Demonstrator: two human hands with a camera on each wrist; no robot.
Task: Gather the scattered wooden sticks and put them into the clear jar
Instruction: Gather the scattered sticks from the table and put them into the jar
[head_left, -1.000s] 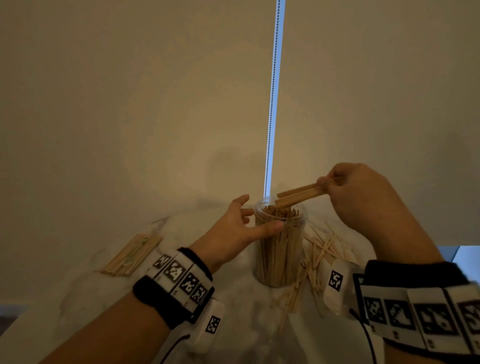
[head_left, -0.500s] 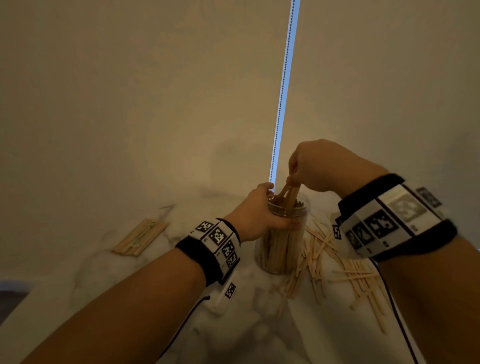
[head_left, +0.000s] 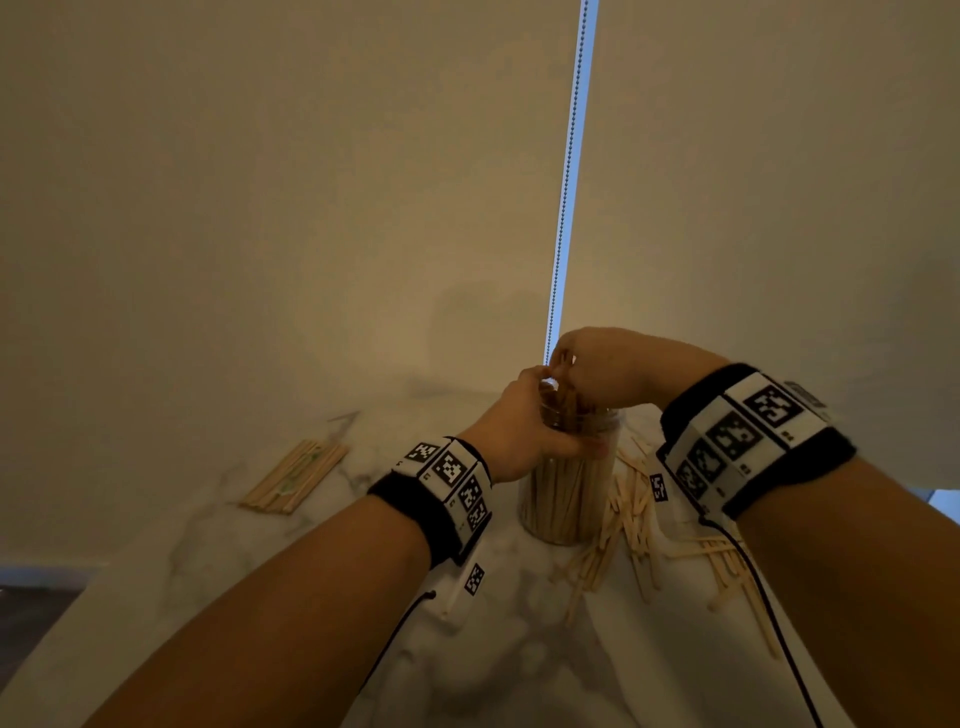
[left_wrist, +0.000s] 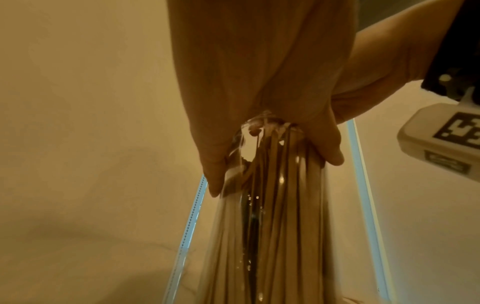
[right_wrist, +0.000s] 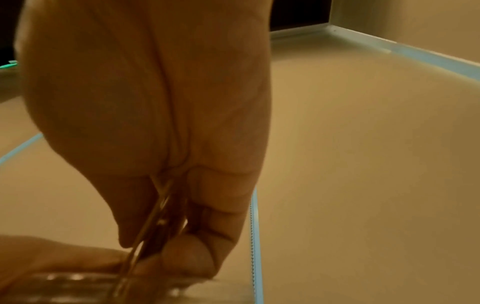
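The clear jar (head_left: 563, 499) stands upright on the white marbled table (head_left: 197, 561), packed with wooden sticks (left_wrist: 270, 236). My left hand (head_left: 524, 421) grips the jar just below its rim (left_wrist: 262, 121), thumb on one side and fingers on the other. Directly above the jar mouth, my right hand (head_left: 597, 371) pinches a few sticks (right_wrist: 153, 222) whose lower ends point down into the jar. Several loose sticks (head_left: 628, 525) lie scattered on the table to the right of the jar.
A neat bundle of sticks (head_left: 293, 475) lies at the far left of the table. A wall stands close behind the jar, with a bright vertical gap and bead chain (head_left: 569, 171). A black cable (head_left: 753, 582) trails from my right wrist over the scattered sticks.
My right hand has swung the sticks from level to upright and lowered them into the jar mouth. My left hand has closed round the jar near its rim.
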